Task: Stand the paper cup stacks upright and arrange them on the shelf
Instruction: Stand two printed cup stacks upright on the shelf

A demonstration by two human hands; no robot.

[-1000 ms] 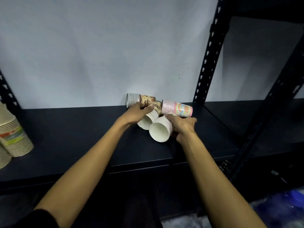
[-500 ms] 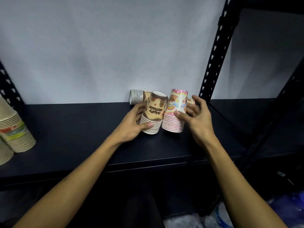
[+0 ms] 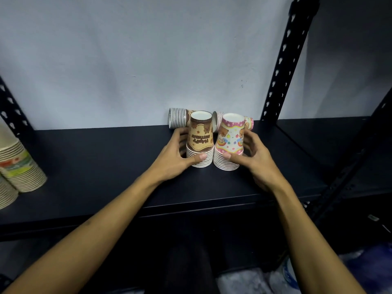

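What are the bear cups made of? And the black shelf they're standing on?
The brown cup stack and pink cup stack look like printed paper: thin rolled rims bunch up at the bottom, with plain white bases on top. The shelf is dark and matte with perforated uprights, so probably painted metal, though its board could be coated wood.

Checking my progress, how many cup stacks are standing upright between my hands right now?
2: brown stack in left hand, pink stack in right hand. Two more lie behind.
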